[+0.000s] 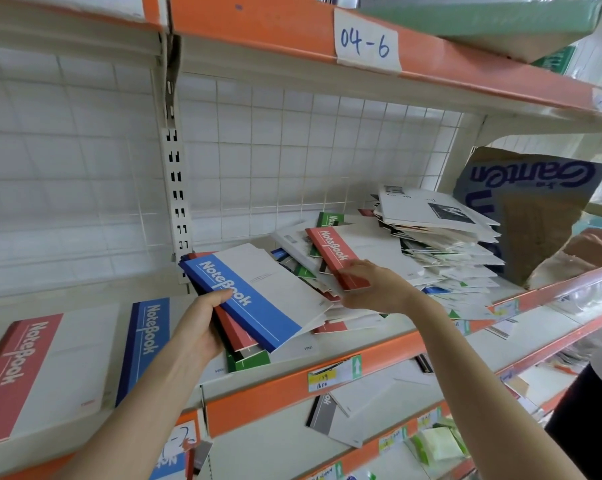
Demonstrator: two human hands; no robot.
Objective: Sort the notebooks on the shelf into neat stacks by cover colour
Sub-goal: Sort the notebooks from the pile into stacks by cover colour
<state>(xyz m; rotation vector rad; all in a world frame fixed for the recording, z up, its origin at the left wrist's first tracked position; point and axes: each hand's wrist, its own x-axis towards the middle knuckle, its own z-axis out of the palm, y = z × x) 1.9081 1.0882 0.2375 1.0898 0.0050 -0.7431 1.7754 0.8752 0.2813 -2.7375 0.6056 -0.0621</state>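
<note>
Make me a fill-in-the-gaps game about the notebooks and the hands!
The left hand grips a bundle whose top notebook has a ____ band.
The right hand pinches a loose notebook with a ____ band.
The handwritten label above reads ____.
Missing words: blue, red, 04-6.

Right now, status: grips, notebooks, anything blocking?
Left grip holds blue-topped bundle. Right grip pinches red notebook on loose pile. Red stack, blue stack started left. Nothing blocking.
</note>
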